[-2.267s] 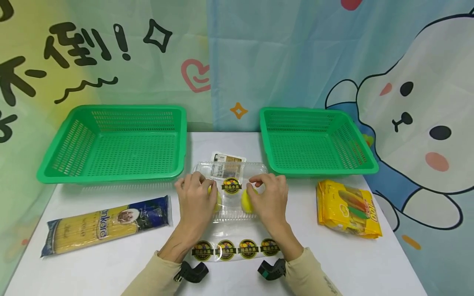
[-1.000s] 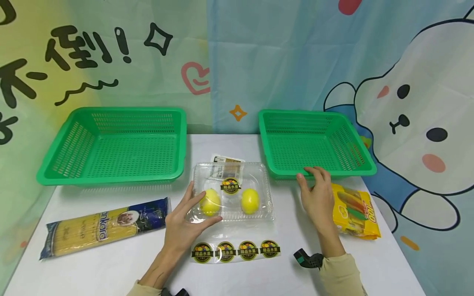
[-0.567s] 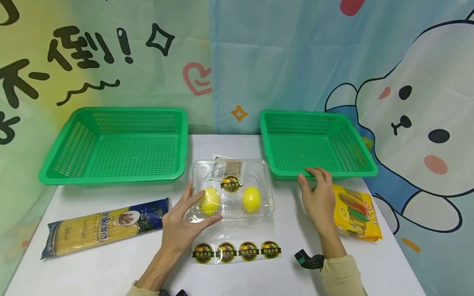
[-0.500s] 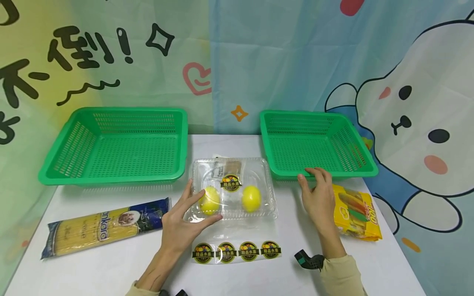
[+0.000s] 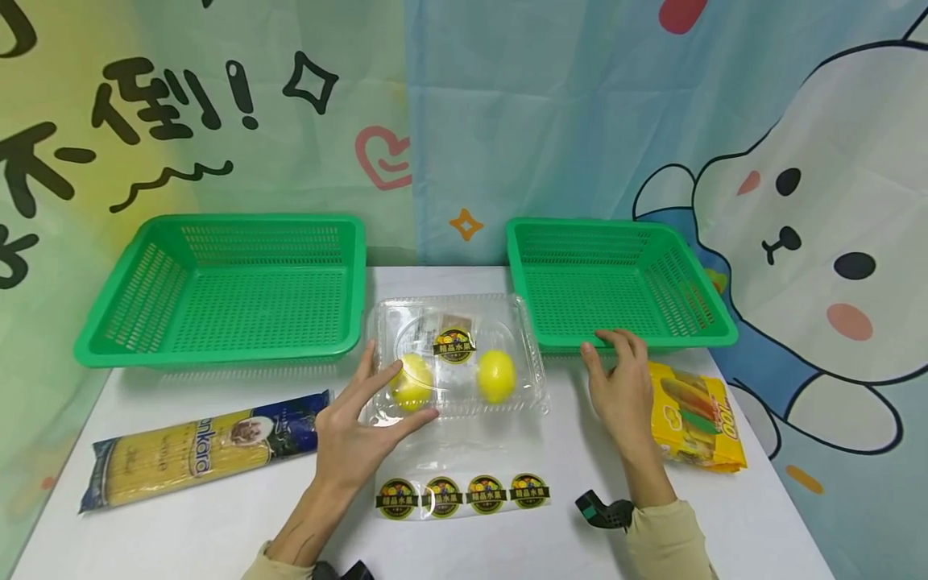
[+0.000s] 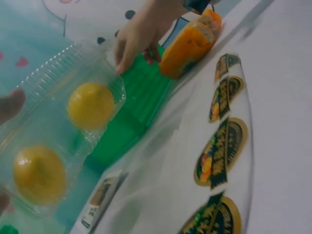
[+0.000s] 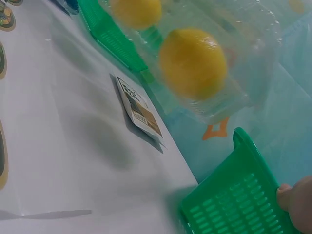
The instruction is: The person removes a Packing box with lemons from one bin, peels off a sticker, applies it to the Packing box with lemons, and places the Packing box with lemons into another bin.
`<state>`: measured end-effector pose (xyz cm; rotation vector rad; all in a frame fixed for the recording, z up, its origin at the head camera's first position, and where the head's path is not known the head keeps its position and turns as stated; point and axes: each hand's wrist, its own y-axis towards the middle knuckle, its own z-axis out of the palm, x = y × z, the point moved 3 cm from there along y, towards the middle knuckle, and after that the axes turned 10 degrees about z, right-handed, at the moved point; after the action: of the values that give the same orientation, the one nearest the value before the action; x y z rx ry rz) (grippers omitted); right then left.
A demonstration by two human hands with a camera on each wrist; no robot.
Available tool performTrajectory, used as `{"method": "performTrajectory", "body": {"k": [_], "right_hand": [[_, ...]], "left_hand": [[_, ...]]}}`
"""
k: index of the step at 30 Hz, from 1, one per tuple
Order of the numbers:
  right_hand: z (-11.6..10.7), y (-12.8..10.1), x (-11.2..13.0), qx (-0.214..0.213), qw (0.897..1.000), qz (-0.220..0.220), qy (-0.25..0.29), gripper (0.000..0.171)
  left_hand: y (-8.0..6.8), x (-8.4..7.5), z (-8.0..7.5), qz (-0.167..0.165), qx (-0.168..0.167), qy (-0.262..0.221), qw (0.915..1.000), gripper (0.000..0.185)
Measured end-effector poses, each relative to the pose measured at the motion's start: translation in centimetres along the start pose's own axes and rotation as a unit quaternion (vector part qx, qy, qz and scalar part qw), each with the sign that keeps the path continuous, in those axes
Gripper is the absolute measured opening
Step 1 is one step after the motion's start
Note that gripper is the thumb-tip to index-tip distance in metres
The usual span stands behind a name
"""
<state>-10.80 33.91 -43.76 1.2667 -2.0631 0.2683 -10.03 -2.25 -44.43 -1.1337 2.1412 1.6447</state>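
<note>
My left hand (image 5: 355,443) grips the near left side of a clear plastic clamshell box (image 5: 457,383), its thumb on the front edge and fingers along the side. Two yellow lemons (image 5: 496,376) lie inside, and a round fruit sticker (image 5: 455,345) shows on the lid. In both wrist views the box is raised off the table. My right hand (image 5: 623,395) holds the front rim of the right green basket (image 5: 580,306); its thumb (image 7: 285,195) lies against the wall in the right wrist view, the other fingers partly hidden there.
A larger green basket (image 5: 246,306) stands at the back left. A pasta packet (image 5: 203,451) lies in front of it. A yellow snack bag (image 5: 699,415) sits right of my right hand. A strip of round stickers (image 5: 464,495) lies nearest me; a small flat packet (image 7: 139,109) lies beneath the box.
Both hands were on the box at first. The right hand then moved right to the basket rim. The left hand took the box by its left side, and the box has risen.
</note>
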Motion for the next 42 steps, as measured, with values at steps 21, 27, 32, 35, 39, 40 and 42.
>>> {"method": "performTrajectory", "body": {"k": [21, 27, 32, 35, 39, 40, 42], "right_hand": [[-0.1, 0.1, -0.1, -0.014, 1.0, -0.004, 0.005, 0.035], [0.0, 0.1, -0.3, -0.016, 1.0, -0.003, 0.003, 0.032], [-0.1, 0.2, -0.4, -0.009, 1.0, 0.001, 0.017, 0.036], [-0.1, 0.2, -0.4, -0.009, 1.0, -0.001, 0.018, 0.037], [-0.1, 0.2, -0.5, -0.009, 1.0, 0.001, 0.021, 0.033], [-0.1, 0.2, -0.5, -0.01, 1.0, 0.002, 0.022, 0.032], [-0.1, 0.2, -0.6, -0.009, 1.0, 0.003, 0.024, 0.03]], "left_hand": [[5.2, -2.3, 2.1, 0.002, -0.017, -0.042, 0.999, 0.068], [6.8, -2.8, 3.5, -0.004, -0.016, -0.052, 0.9985, 0.067], [7.7, -3.2, 4.8, -0.026, 0.0, -0.053, 0.9982, 0.067], [8.2, -3.3, 5.6, -0.033, 0.005, -0.059, 0.9977, 0.067], [9.0, -3.5, 6.7, -0.03, 0.012, -0.066, 0.9973, 0.066], [9.2, -3.6, 6.9, -0.028, 0.015, -0.064, 0.9974, 0.066], [9.6, -3.7, 7.6, -0.031, 0.021, -0.068, 0.997, 0.066]]}}
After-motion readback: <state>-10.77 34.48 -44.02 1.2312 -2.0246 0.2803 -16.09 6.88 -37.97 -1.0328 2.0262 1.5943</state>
